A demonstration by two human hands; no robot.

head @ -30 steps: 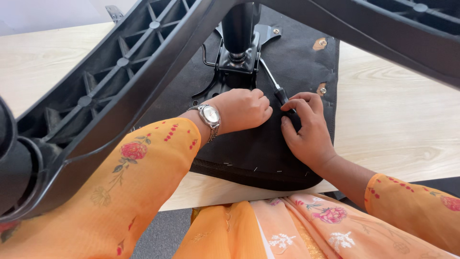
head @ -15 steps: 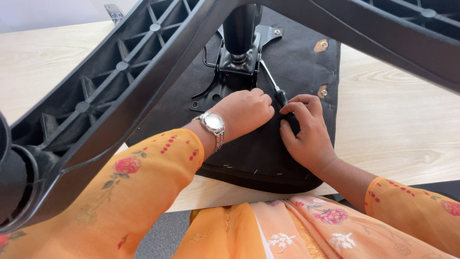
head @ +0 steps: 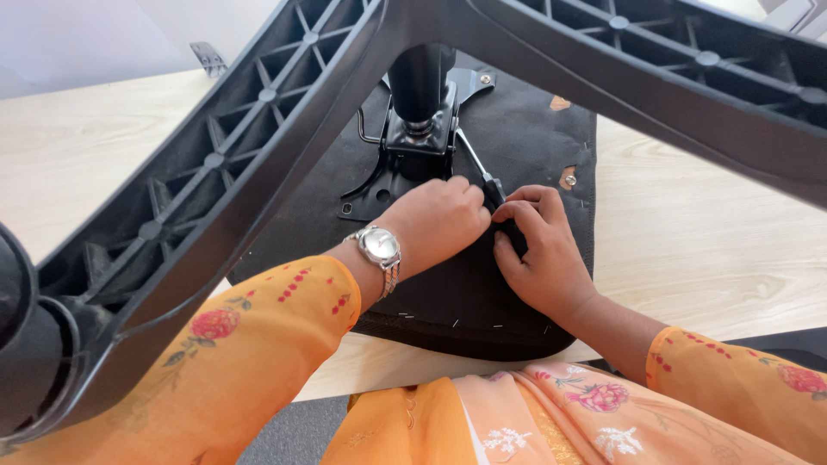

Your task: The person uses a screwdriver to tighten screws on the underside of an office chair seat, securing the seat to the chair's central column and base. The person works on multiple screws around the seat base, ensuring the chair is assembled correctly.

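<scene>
Both hands' fingers are closed on the screwdriver (head: 482, 176): left hand (head: 439, 226), right hand (head: 538, 254). Its tip lies beyond the fingers at the seat plate (head: 405, 164). Risk: angled shaft may slip off the screw.

Upturned chair seat (head: 517, 146) on table (head: 706, 250), centre of frame; hands meet on its underside.

Seat mechanism plate (head: 405, 172) w/ gas column (head: 419, 73) sits upper centre, on the seat. Base legs fan out from column: one (head: 215, 198) runs to lower left w/ caster (head: 26, 344) at far left edge, another (head: 689, 77) crosses upper right, both nearer the camera than the seat. Screwdriver (head: 482, 176) lies just right of plate, shaft pointing up-left. Left hand (head: 439, 224) at centre, touching right hand (head: 538, 254) just to its right; both around the tool's handle. Wristwatch (head: 379, 248) left of left hand. Sleeves fill the bottom of frame.
</scene>
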